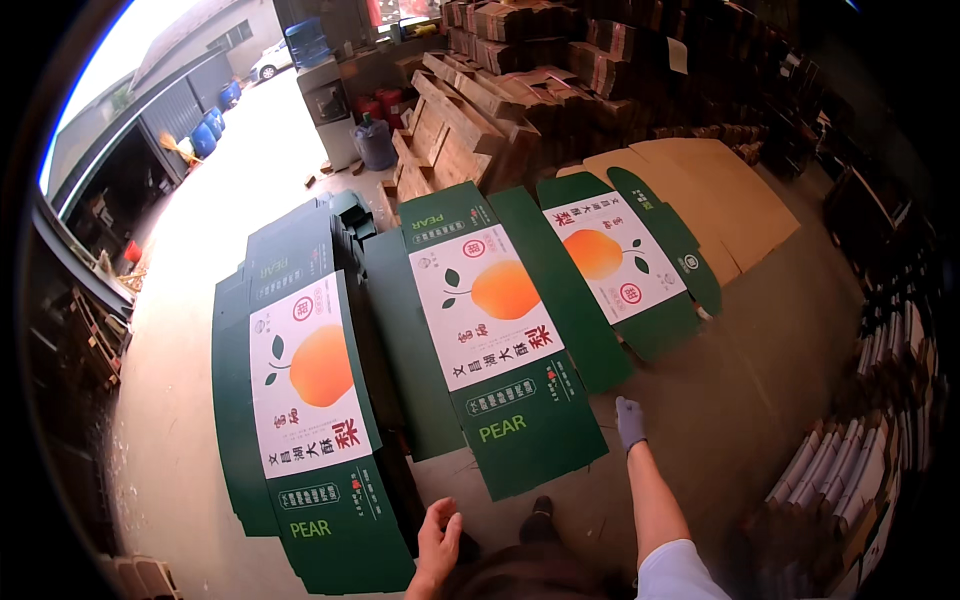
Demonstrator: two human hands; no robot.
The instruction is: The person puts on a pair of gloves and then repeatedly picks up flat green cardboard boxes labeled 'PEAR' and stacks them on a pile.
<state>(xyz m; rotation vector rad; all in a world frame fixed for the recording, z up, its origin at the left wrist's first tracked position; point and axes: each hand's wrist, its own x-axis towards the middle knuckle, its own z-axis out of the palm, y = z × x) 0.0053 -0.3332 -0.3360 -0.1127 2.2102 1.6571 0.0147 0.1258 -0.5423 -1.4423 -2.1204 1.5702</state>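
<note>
My left hand (438,537), bare, is at the lower middle beside the near end of a stack of flat green cartons (305,370). Its fingers are loosely bent and apart, with nothing seen in them. My right hand (631,424) wears a pale glove. Its fingers are drawn together just below the near corner of a flat carton (490,310) in the middle, seemingly apart from it, and nothing shows in them. The cartons are dark green with a white panel showing an orange-yellow pear. Another such carton (625,262) lies farther right, turned the other way round.
Plain brown cardboard (700,190) lies behind the right carton. Wooden pallets (450,135) and stacks of folded cardboard (540,40) stand at the back. A water dispenser (328,110) and a blue bottle (374,143) are left of them. Bundled sheets (830,460) line the right side.
</note>
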